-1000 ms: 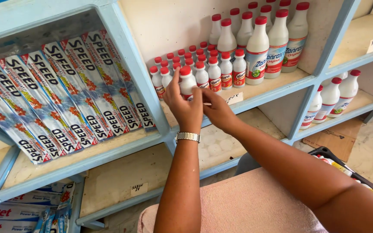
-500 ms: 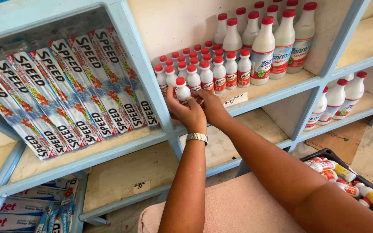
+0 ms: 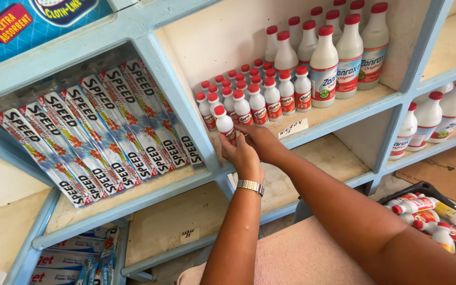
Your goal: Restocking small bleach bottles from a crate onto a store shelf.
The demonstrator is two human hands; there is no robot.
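A small white bottle with a red cap point(image 3: 224, 121) stands at the front left of the shelf board point(image 3: 339, 113), just ahead of the rows of like bottles point(image 3: 254, 97). My left hand point(image 3: 241, 155), with a metal watch point(image 3: 250, 186) on the wrist, has its fingers around the bottle's base. My right hand point(image 3: 262, 141) lies beside it, fingertips touching the bottle's lower right side. Both arms reach up from the bottom of the view.
Tall white bottles with red caps point(image 3: 344, 50) fill the back right of the same shelf. Long blue-and-white packets point(image 3: 101, 132) lean in the left compartment. A black crate point(image 3: 434, 216) of small bottles sits at the lower right. More bottles point(image 3: 439, 116) stand on the right lower shelf.
Both hands have come down with the small bottle, from held up in front of the rows to standing at the shelf's front edge.
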